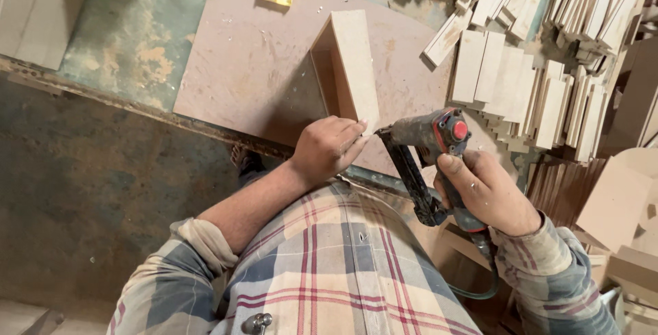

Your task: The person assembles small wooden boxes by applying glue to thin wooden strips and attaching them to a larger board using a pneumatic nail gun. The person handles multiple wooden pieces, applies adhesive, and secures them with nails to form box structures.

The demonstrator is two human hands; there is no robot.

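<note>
Two hands engaged: left hand (327, 149) pinches box (346, 68) at its near corner; right hand (488, 194) grips nailer (430, 136), nose just beside the pinch. Keep fingers clear, nose square.

Your left hand (327, 149) reached forward on a bare forearm, sleeve rolled to the elbow, fingers curled and pressed downward. Your right hand (488, 194) sat closed in a firm grip, thumb on top, wrist bent inward, sleeve at the wrist.
</note>
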